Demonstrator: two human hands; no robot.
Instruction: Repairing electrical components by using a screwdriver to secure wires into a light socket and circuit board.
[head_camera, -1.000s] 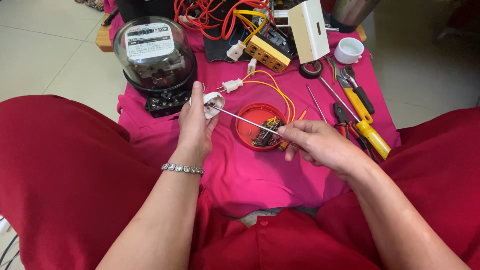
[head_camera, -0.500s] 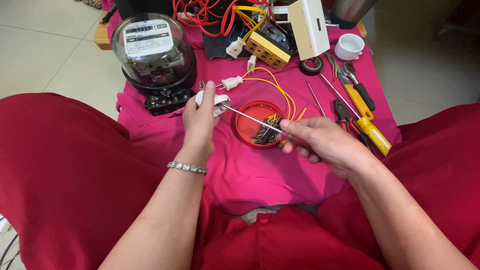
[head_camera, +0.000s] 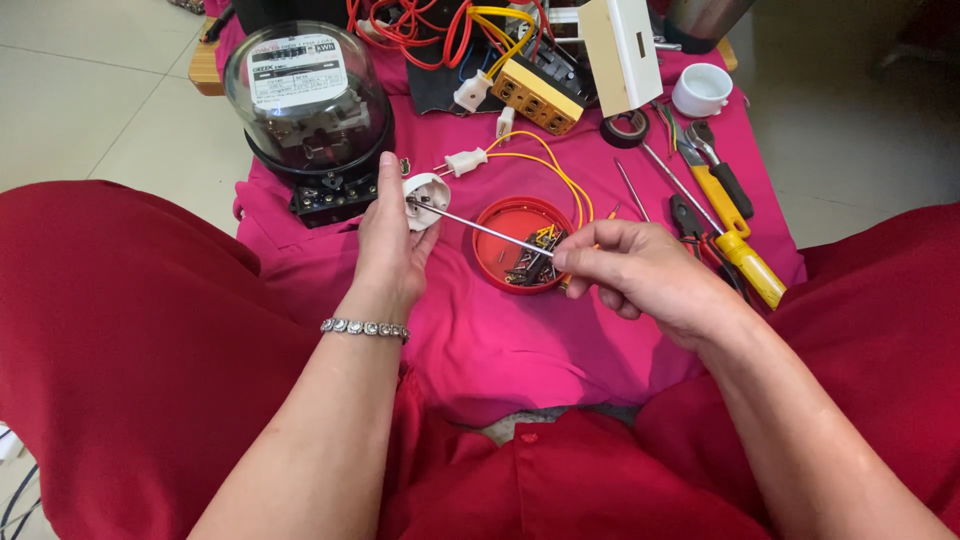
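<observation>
Two hands work over a pink cloth spread on a pale tiled floor. Her left hand pinches a small white fitting; her right hand grips a thin screwdriver, its tip touching that fitting. Beside them sits a red dish of screws.

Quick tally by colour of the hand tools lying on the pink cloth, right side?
Yellow-handled: 2, a screwdriver and a second tool
Black-handled: 2, pliers and a wrench-like tool
Bare thin metal rod: 1
Total: 5, not counting the screwdriver in the right hand.
</observation>
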